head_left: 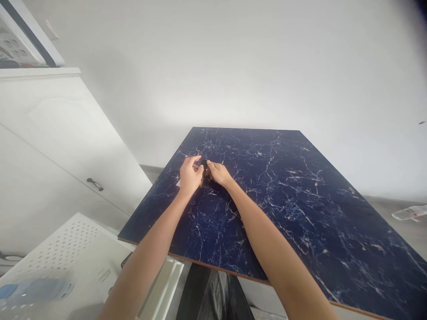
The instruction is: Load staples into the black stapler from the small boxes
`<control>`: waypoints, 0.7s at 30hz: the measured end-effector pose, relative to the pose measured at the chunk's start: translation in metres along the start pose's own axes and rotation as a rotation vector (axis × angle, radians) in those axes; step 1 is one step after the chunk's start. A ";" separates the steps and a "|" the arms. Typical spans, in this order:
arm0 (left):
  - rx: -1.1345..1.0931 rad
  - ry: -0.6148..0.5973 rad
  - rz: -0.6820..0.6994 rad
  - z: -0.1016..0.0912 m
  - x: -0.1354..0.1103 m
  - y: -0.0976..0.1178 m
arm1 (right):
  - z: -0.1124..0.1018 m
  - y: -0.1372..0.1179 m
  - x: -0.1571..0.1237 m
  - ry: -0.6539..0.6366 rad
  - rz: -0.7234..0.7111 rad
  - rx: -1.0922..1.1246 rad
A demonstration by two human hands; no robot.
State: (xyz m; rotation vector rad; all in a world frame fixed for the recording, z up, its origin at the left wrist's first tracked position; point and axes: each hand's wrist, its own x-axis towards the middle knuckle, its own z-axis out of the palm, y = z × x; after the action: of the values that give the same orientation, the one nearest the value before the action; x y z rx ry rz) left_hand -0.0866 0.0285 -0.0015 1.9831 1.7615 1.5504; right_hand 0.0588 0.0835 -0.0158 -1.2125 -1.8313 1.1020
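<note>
A small, dark, flat-looking black object [204, 164] is between my two hands, above the left part of the blue marbled table; its exact kind is too small to tell. My right hand [217, 172] pinches it from the right, with the thumb on its upper edge. From the other side, my left hand [191, 174] has its thumb against the object and its index finger curved over beyond it. A bit of orange shows beside the left palm. Partly hidden under that hand is a pale, flat piece [178, 183] with a reddish edge.
The blue marbled table [283, 191] stands against a white wall. To the left are a white cabinet [60, 146] with a dark handle and a perforated white surface [71, 240] bearing a clear bottle [40, 290]. Another clear bottle [409, 213] lies on the floor at right.
</note>
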 end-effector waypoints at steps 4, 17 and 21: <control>0.076 0.011 0.007 -0.014 0.006 0.004 | 0.002 0.003 0.000 0.033 -0.041 -0.036; 0.710 -0.681 -0.235 -0.073 0.011 0.014 | 0.003 0.010 0.002 0.157 -0.053 0.507; 0.740 -0.676 -0.271 -0.069 0.012 0.002 | 0.001 0.006 -0.004 0.265 -0.083 0.249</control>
State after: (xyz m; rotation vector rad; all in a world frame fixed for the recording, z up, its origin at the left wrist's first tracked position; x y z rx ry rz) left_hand -0.1351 0.0006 0.0407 2.0108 2.2749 0.0684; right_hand 0.0611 0.0811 -0.0225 -1.0704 -1.4828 1.0341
